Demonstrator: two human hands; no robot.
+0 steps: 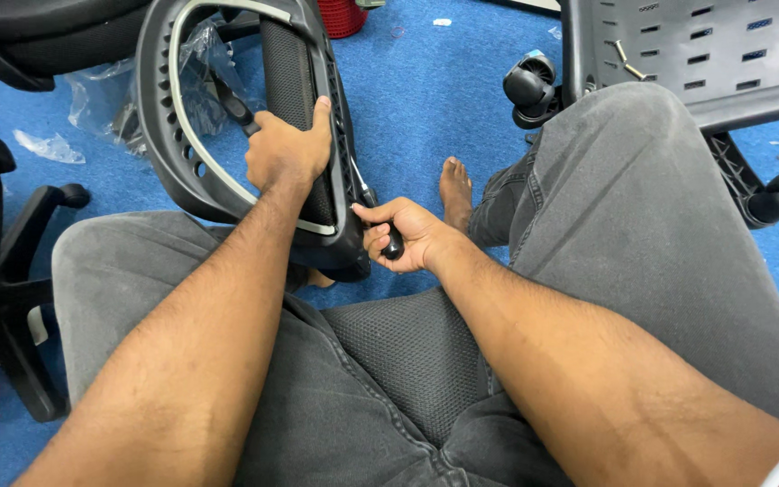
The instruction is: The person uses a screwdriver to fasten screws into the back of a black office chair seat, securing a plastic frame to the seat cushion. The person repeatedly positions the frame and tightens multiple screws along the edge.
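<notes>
Left hand [286,153], fingers wrapped round mesh panel of chair back frame [169,135]. Frame tilted against left knee, above blue floor [426,90]. Right hand [405,236] just right of frame, fingers closed on black-handled screwdriver [380,225] touching frame edge. Caster wheel [530,86] well right of frame.

Left hand [287,149] grips chair backrest frame [166,135]; right hand [405,236] clasps screwdriver [380,221] (dark handle).

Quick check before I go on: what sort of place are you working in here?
Probably an office or workshop floor used for putting chairs together. There is blue carpet, a loose caster wheel, torn plastic wrapping, and a chair backrest frame held by the left hand.
</notes>
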